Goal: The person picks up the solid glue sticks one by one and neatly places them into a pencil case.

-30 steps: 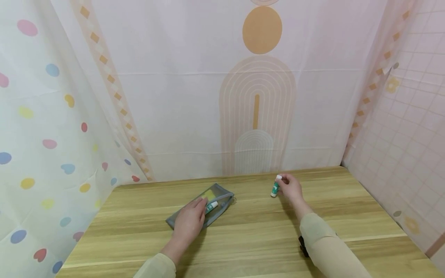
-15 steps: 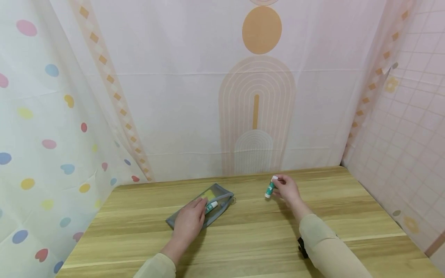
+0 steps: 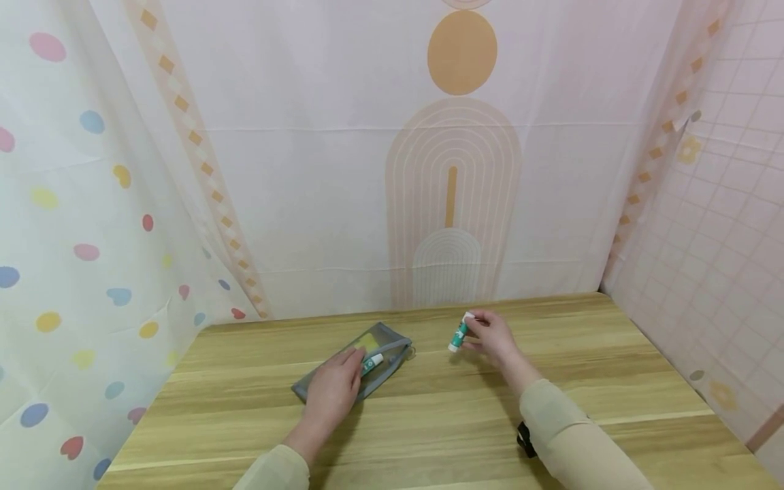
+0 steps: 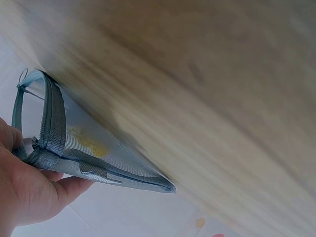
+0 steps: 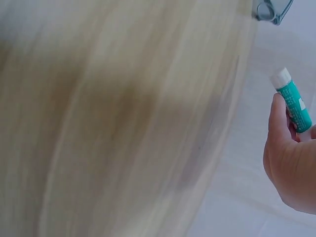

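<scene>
My left hand [image 3: 333,388] grips the near side of a grey mesh zip pouch [image 3: 386,338], whose mouth gapes toward the right. In the left wrist view, fingers reach under the pouch [image 4: 111,148] and a yellow shape shows through its mesh. A green glue stick with a white end [image 3: 371,364] shows at the pouch's mouth beside my left fingers, its other end hidden. To the right, my right hand [image 3: 493,337] pinches another green glue stick [image 3: 461,332] by its upper end. This one tilts, its lower white end pointing toward the pouch, apart from it.
The wooden table [image 3: 429,435] carries the pouch. A patterned cloth [image 3: 318,204] hangs behind the table's back edge, with further cloths at the left and right. A small ring [image 3: 412,352] hangs at the pouch's right corner. A black strap [image 3: 525,439] shows under my right forearm.
My right hand has moved left with its glue stick, nearer the pouch, and the stick has tilted more. My left hand and the pouch have stayed nearly still.
</scene>
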The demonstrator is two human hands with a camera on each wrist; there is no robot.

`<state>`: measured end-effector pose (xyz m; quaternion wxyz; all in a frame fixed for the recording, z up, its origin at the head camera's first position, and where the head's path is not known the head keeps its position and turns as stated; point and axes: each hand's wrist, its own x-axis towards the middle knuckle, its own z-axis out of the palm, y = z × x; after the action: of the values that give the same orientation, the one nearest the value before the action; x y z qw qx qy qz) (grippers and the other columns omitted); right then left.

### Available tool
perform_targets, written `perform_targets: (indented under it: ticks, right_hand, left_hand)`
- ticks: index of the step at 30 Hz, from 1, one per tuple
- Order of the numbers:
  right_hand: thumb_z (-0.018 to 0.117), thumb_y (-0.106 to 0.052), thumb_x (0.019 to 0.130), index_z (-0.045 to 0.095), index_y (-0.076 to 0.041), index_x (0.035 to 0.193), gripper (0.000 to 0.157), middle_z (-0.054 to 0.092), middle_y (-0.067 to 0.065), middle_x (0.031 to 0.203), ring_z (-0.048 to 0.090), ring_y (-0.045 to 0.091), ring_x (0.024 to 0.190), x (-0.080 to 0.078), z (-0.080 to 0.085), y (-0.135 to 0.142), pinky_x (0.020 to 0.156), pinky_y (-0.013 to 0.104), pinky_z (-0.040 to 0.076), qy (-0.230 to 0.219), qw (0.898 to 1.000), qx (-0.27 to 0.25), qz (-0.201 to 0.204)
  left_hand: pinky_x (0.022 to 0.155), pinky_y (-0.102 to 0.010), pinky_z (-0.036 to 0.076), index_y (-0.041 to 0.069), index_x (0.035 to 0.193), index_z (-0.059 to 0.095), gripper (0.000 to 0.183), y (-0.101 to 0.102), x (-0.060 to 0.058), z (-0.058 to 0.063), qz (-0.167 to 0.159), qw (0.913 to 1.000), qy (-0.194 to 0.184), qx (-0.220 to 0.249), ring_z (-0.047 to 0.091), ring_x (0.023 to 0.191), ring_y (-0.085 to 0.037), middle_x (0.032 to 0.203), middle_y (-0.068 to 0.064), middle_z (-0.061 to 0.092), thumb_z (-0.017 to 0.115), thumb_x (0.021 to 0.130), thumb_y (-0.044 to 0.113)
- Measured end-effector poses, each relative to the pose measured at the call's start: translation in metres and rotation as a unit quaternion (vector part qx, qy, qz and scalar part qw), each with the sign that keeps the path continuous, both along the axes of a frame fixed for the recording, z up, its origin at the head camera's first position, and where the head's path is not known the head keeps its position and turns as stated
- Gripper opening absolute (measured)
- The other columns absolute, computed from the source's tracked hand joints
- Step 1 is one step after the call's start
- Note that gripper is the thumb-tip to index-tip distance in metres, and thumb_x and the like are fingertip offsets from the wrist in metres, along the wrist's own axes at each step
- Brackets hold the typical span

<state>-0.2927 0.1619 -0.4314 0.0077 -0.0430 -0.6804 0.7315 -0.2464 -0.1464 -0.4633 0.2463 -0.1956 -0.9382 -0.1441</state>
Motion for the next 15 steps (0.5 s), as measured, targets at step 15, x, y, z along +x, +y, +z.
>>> perform_targets:
  ticks: [15]
  right_hand:
    - [0.051, -0.001, 0.102, 0.05, 0.013, 0.118, 0.022, 0.058, 0.01, 0.094, 0.062, 0.019, 0.084, 0.009, -0.001, -0.028, 0.087, 0.046, 0.057, -0.042, 0.996, -0.071, 0.03]
  left_hand:
    - [0.093, -0.051, 0.053, 0.001, 0.125, 0.066, 0.034, 0.001, 0.001, 0.001, -0.001, 1.0, 0.001, 0.0, 0.064, 0.108, -0.038, 0.12, -0.02, 0.066, 0.068, 0.093, 0.009]
